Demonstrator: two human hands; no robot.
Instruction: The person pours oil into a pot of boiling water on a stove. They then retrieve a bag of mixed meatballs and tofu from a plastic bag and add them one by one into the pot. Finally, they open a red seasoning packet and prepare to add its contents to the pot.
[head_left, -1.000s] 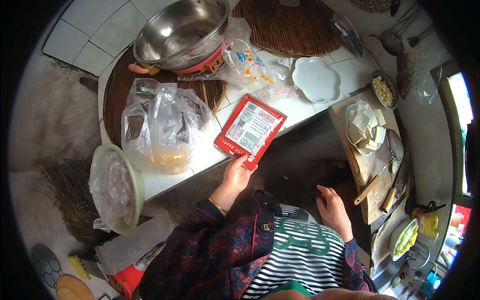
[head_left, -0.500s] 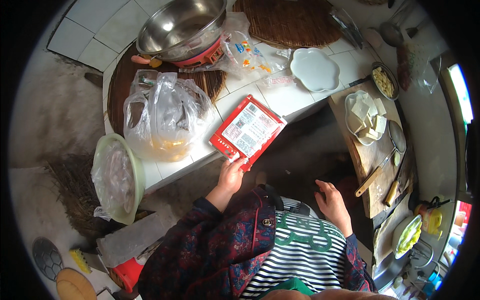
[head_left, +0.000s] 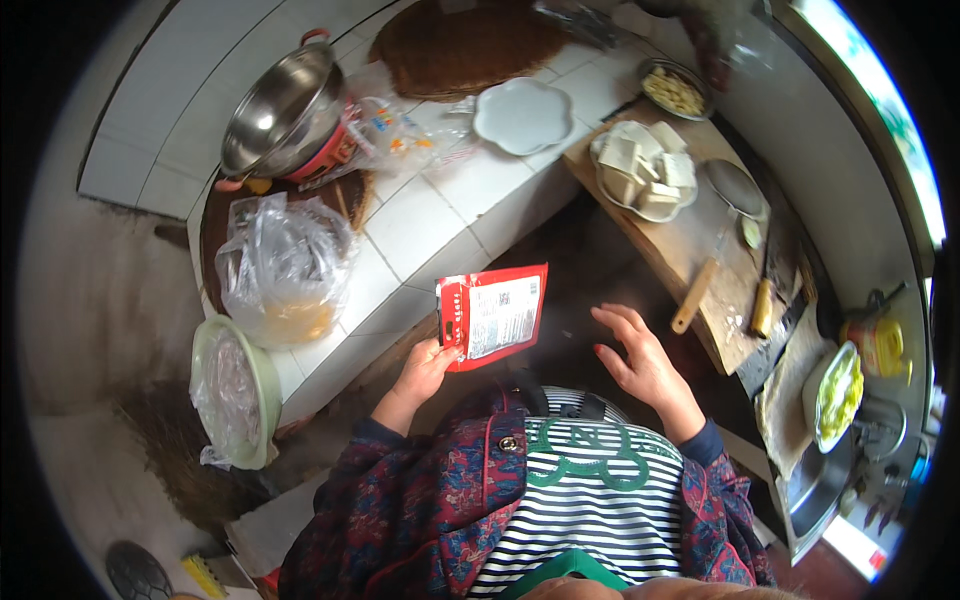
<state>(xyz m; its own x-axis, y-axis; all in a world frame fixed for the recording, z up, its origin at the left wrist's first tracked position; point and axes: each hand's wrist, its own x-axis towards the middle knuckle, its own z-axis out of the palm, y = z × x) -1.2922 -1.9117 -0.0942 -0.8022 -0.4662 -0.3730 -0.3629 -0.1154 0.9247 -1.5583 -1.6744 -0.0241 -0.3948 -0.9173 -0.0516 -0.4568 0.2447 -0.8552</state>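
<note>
Pinched at one end by my left hand [head_left: 422, 372] is a flat red food packet [head_left: 500, 312] with a white printed label facing up. It hangs in the air in front of my body, off the counter's near edge. To its right, my right hand [head_left: 648, 368] is raised with fingers apart and holds nothing. Beyond that hand lies a wooden cutting board [head_left: 690, 270], bearing a white scalloped plate of tofu blocks [head_left: 648, 170], a skimmer with a wooden handle [head_left: 715, 240] and a knife with a wooden handle [head_left: 763, 305].
A tiled counter [head_left: 420, 225] carries a steel pot [head_left: 280, 115], a clear plastic bag [head_left: 275, 270] and an empty white plate [head_left: 523, 115]. A pale green basin [head_left: 268, 400] stands at left. A bowl of chopped greens [head_left: 835, 395] sits at right, near the sink [head_left: 815, 490].
The packet has moved back from the counter toward my body and turned more level. My right hand has risen toward it. My view has swung to the right.
</note>
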